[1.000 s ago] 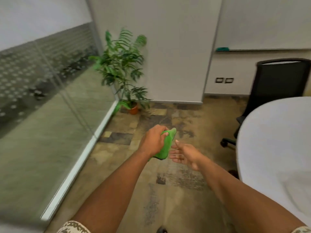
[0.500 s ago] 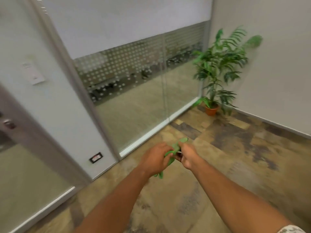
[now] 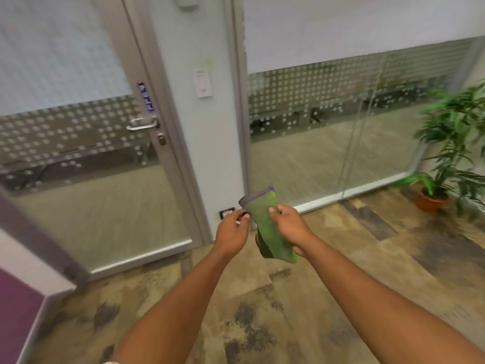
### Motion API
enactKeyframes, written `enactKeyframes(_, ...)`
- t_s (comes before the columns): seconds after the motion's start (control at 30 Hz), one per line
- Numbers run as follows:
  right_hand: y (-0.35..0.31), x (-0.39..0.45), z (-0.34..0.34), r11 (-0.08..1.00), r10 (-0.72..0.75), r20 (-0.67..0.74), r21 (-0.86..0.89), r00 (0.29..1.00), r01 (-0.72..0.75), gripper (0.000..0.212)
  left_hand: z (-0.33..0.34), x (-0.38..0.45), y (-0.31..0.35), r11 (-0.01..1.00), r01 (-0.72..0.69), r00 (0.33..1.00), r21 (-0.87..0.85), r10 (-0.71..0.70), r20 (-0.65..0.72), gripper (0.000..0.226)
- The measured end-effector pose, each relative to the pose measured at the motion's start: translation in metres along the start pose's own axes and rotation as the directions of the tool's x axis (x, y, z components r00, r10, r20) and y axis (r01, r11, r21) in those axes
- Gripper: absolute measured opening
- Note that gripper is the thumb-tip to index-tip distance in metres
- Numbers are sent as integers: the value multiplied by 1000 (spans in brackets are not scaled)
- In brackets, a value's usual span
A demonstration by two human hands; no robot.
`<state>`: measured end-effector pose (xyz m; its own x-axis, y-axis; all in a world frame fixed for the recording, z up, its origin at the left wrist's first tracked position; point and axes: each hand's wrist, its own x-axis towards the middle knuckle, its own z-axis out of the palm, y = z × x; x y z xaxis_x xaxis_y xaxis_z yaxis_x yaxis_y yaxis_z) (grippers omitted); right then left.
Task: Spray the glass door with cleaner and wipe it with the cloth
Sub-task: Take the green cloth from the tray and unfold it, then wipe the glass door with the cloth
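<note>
In front of the door point(image 3: 86, 179), right hand point(image 3: 291, 227) is closed around the folded cloth point(image 3: 270, 232); left hand point(image 3: 232, 229) pinches its edge. No sprayer visible. I'd fold it flat into a pad first, so it wipes evenly.

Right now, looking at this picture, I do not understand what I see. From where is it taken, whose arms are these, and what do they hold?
There is no machine here. A person wears a wide-angle camera on the head, so you look forward and down along their own bare arms. The right hand grips a folded green cloth; the left hand is at the cloth's edge, though the blur hides whether it pinches it. Ahead to the left is the glass door with a metal handle. To the right are fixed glass panels and a potted plant. No spray bottle shows.
</note>
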<state>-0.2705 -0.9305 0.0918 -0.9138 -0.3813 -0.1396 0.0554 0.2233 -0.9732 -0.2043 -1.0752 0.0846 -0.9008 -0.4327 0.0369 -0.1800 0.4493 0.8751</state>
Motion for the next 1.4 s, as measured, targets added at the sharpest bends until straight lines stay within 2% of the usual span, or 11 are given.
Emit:
enactKeyframes(0.17, -37, -28, 89, 978, 30, 139, 201, 990, -58, 26, -82, -21, -55, 944, 233, 970, -232, -242, -10, 16)
enactKeyframes(0.23, -53, -35, 127, 970, 22, 195, 231, 980, -68, 26, -118, -27, -75, 922, 262, 963, -285, -270, 11, 16)
enactKeyframes(0.47, -102, -38, 243, 941, -51, 386, 327, 921, -85, 28, -231, -35, -111, 774, 380, 910, -506, -412, 54, 56)
enactKeyframes(0.6, -123, -23, 295, 913, -88, 460, 393, 884, -114, 27, -283, -30, -124, 693, 319, 920, -646, -392, 34, 58)
enactKeyframes(0.77, -138, 20, 352, 905, -110, 522, 405, 845, -132, 29, -337, 3, -145, 681, 144, 907, -718, -381, -180, 15)
enactKeyframes(0.83, -144, 39, 372, 892, -113, 543, 424, 832, -155, 29, -356, 17, -151, 687, 115, 898, -718, -381, -220, 9)
enactKeyframes(0.9, -151, 58, 392, 879, -122, 568, 443, 814, -177, 29, -375, 33, -156, 688, 147, 890, -711, -405, -208, 21)
enactKeyframes(0.97, -160, 79, 413, 873, -130, 597, 448, 792, -195, 29, -393, 50, -164, 683, 217, 886, -697, -438, -153, 49)
enactKeyframes(1.13, -183, 122, 463, 845, -109, 627, 467, 771, -260, 30, -435, 88, -178, 598, 317, 897, -736, -440, 29, 83)
enactKeyframes(1.23, -193, 143, 490, 823, -90, 646, 477, 758, -309, 35, -461, 108, -183, 603, 327, 904, -728, -425, 53, 80)
enactKeyframes(1.4, -203, 172, 532, 801, -75, 664, 484, 744, -352, 39, -507, 149, -215, 659, 182, 901, -730, -409, -145, 51)
